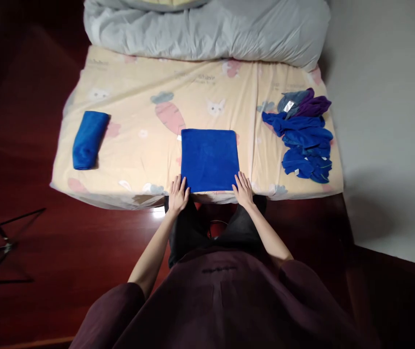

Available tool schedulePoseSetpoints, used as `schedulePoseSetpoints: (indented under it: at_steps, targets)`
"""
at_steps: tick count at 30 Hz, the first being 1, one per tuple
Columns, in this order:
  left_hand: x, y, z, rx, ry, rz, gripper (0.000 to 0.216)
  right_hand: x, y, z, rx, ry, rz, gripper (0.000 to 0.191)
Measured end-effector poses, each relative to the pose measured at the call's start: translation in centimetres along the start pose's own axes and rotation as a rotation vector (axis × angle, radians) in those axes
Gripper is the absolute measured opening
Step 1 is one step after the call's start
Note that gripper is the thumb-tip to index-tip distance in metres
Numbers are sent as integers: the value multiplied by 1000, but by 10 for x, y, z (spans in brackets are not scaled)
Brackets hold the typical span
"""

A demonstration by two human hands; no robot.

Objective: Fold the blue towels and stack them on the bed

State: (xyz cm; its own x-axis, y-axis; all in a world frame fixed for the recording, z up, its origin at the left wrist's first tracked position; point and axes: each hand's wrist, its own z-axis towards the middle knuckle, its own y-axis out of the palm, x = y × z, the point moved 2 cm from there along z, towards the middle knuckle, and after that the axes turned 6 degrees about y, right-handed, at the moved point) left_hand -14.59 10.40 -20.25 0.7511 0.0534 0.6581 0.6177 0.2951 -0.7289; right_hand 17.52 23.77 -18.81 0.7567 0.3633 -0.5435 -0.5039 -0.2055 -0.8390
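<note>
The person seems to be squaring a flat blue cloth point(210, 160) at the bed's point(130, 97) near edge, between a rolled blue cloth point(90, 140) on the left and a crumpled pile of cloths point(303, 133) on the right. The left hand point(178, 195) and right hand point(243, 191) are touching its near corners, each grip lying open, pinching nothing. Moving on probably calls for fingertips under an edge.

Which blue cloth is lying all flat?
The square cloth between the left hand and right hand. The blue bundle far left is rolled or folded up, and the blue cloths far right lie crumpled.
</note>
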Motion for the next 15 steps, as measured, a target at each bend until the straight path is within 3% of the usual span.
schedulePoseSetpoints:
  at_steps: [7, 12, 15]
  targets:
    - [-4, -17, -26, 137, -119, -138, 43, 11, -8, -20, 219, 101, 314, 36]
    - [-1, -23, -12, 101, -188, -182, 39, 13, -9, -13, 209, 256, 409, 34]
    - [-2, -23, -1, 51, -288, -217, 40, 14, -10, -7, 151, 260, 420, 32]
